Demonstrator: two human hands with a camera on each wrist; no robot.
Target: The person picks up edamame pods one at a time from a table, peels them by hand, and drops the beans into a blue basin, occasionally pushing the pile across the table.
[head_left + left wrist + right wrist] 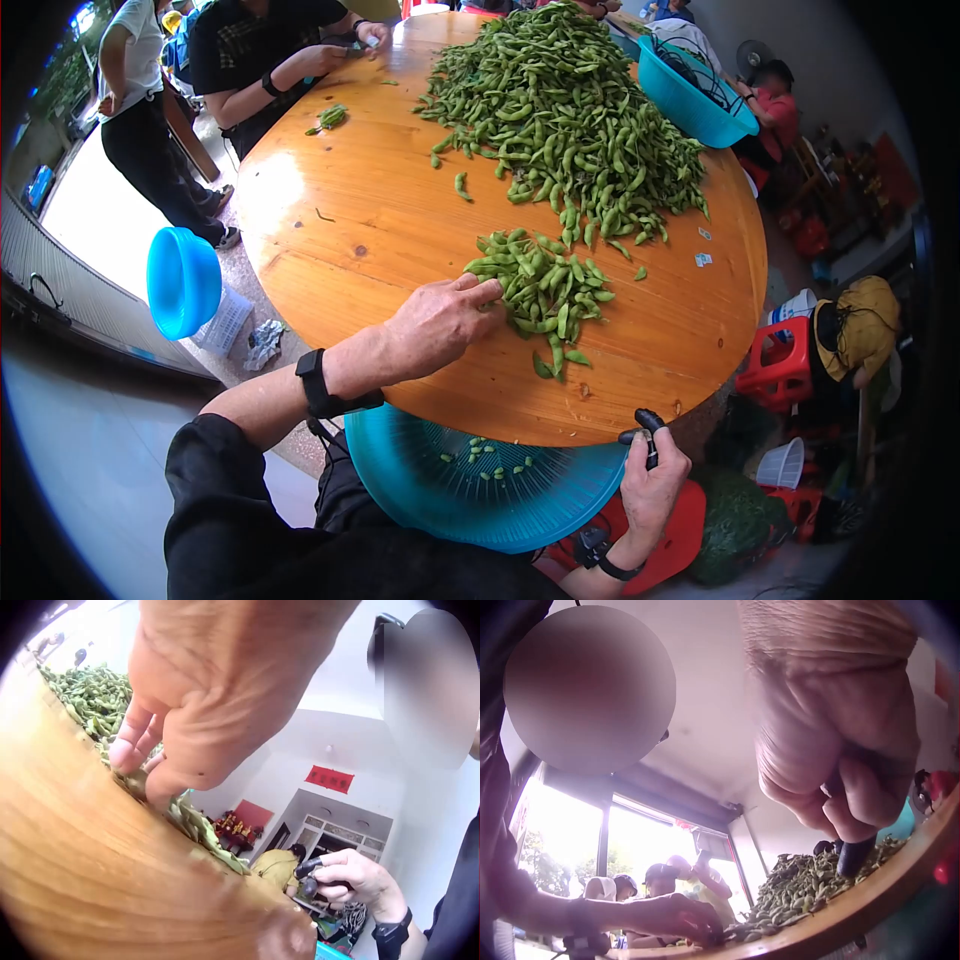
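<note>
My left hand [435, 325] reaches over the table to a small heap of edamame pods [550, 285]. In the left wrist view its thumb and fingertips pinch at a pod [135, 782] on the near side of the heap. My right hand [657, 485] hovers by the table's near edge, with black covers [650, 420] on its thumb and forefinger tips. Its other fingers are loosely curled, and nothing shows between the covered tips. Below the edge, a teal basin [385, 450] holds several shelled beans [487, 462].
A large mound of pods [560, 110] covers the far side of the round wooden table [340, 270]. A turquoise basin [690, 95] leans at its right. Other people sit and stand around. Blue basins [183, 283] stand left, a red stool [778, 360] right.
</note>
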